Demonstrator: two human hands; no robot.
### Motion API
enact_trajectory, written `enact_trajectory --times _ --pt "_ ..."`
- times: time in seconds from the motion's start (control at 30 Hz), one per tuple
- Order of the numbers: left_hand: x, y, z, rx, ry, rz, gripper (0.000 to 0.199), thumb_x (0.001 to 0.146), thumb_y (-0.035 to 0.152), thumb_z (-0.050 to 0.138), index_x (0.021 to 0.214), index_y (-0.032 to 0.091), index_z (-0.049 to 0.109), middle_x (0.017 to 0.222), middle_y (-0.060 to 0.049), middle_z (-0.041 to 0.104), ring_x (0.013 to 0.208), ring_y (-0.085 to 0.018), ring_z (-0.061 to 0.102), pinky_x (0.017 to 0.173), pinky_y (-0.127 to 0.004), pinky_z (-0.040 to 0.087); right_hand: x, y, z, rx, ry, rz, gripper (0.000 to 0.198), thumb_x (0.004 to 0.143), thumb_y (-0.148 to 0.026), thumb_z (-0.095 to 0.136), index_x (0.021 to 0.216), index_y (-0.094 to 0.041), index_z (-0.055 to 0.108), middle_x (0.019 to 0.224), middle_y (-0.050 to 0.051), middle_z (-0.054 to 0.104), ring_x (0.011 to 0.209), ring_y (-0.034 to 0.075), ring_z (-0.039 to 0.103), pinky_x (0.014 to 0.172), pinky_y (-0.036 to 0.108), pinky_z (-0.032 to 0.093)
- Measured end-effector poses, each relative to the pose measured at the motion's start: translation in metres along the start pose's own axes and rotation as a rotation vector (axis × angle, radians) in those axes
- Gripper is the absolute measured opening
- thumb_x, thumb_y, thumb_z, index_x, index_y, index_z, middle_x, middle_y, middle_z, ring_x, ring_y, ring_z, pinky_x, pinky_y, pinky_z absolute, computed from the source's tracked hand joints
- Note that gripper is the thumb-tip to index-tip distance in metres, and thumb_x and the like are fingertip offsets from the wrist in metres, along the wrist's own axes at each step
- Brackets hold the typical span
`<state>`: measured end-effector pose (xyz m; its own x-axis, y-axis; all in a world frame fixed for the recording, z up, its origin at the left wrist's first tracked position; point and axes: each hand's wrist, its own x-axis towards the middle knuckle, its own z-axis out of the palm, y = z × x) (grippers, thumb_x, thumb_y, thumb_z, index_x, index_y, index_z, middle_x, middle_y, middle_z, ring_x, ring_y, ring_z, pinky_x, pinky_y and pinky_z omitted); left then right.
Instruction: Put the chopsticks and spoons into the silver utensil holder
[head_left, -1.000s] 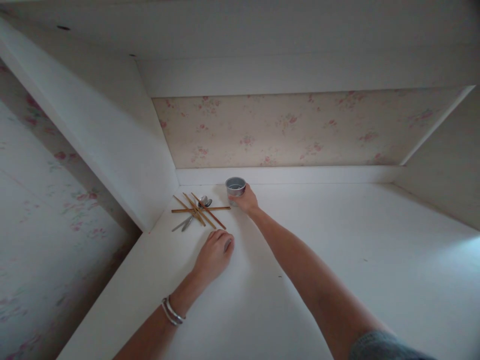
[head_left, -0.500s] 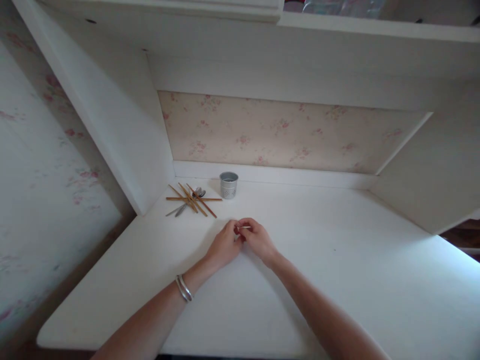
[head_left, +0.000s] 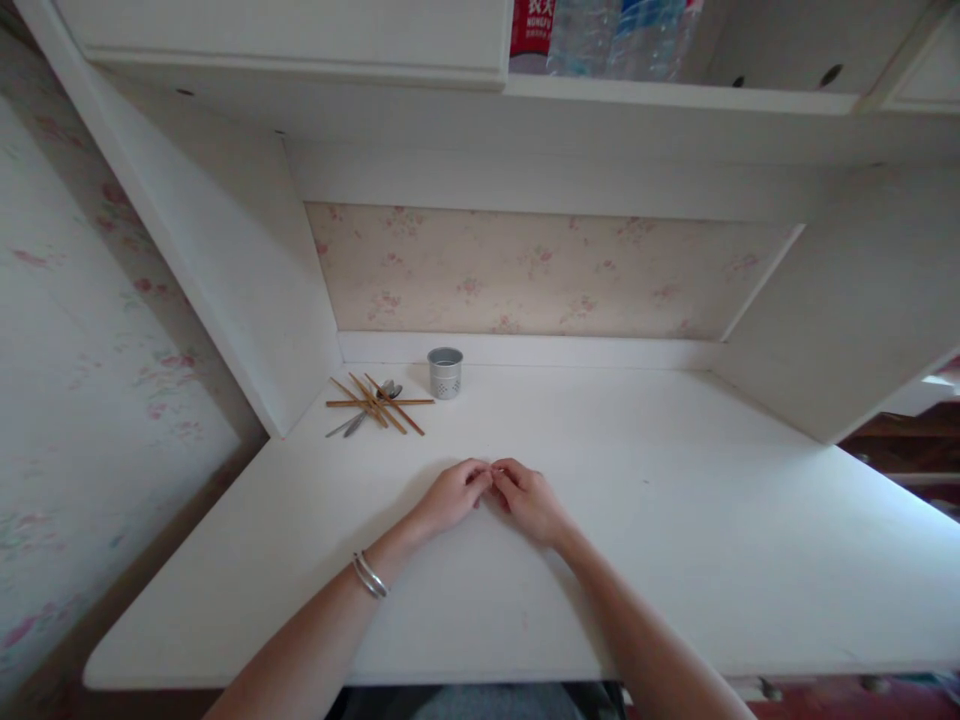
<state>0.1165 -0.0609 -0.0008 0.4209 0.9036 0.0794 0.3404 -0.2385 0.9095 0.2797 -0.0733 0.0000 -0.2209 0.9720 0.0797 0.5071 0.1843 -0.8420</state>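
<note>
My left hand [head_left: 454,495] and my right hand [head_left: 531,503] rest on the white desk [head_left: 480,610], their fingertips touching each other. The fingers of both are curled in with the thumbs against them, and no object shows between them. Beyond my left hand lies a loose crossed pile of wooden chopsticks [head_left: 411,419]. Metal spoons [head_left: 355,424] lie underneath, partly covered by the chopsticks. A grey metal cup [head_left: 445,378] with small holes near its base stands upright to the right of the pile, apart from it.
White side panels [head_left: 225,250] bound the desk left and right. Overhead runs a shelf [head_left: 675,97] with plastic bottles [head_left: 589,38] and a red package [head_left: 531,30]. Floral wallpaper [head_left: 525,270] covers the back. The desk's front edge [head_left: 480,680] is close to my body.
The camera view has tilted up a little, showing more of the shelf. My hands have drawn slightly back toward me and still touch at the fingertips. The cup, chopsticks and spoons stay put.
</note>
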Motion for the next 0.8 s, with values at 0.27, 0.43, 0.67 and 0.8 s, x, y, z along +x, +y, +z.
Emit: enact_trajectory --times 0.27,0.43,0.67,0.8 --pt "0.0019 -0.004 0.0002 -0.055 -0.042 -0.02 0.036 0.087 0.045 0.045 0.095 0.014 0.062 0.065 0.002 0.053 0.06 -0.012 0.047 0.058 -0.025 0.035 -0.0026 -0.0039 -0.0009 -0.084 -0.038 -0.057 0.036 0.095 -0.039 0.033 0.09 -0.019 0.064 0.069 0.001 0.061 0.064 0.013 0.053 0.061 0.024 0.036" --pt "0.0011 -0.0038 -0.0008 -0.145 -0.065 -0.066 0.028 0.086 0.036 0.048 0.096 0.014 0.061 0.069 0.001 0.055 0.06 -0.011 0.046 0.059 -0.024 0.035 -0.0031 -0.0054 -0.0017 -0.099 -0.051 -0.072 0.038 0.095 -0.041 0.032 0.089 -0.019 0.063 0.074 0.002 0.063 0.065 0.013 0.054 0.061 0.024 0.036" --pt "0.0029 -0.002 -0.0002 -0.204 -0.076 -0.101 0.021 0.082 0.028 0.048 0.092 0.014 0.059 0.069 0.001 0.055 0.059 -0.01 0.046 0.058 -0.024 0.035 -0.0034 -0.0053 -0.0021 -0.116 -0.051 -0.084 0.038 0.096 -0.04 0.032 0.086 -0.02 0.063 0.071 0.001 0.061 0.064 0.013 0.053 0.06 0.024 0.035" --pt "0.0023 0.0006 -0.0002 -0.222 -0.095 -0.118 0.017 0.079 0.021 0.047 0.091 0.014 0.057 0.071 0.001 0.056 0.059 -0.009 0.046 0.057 -0.023 0.035 -0.0033 -0.0057 -0.002 -0.119 -0.06 -0.085 0.04 0.096 -0.042 0.031 0.088 -0.02 0.063 0.071 0.001 0.062 0.064 0.014 0.054 0.06 0.024 0.035"
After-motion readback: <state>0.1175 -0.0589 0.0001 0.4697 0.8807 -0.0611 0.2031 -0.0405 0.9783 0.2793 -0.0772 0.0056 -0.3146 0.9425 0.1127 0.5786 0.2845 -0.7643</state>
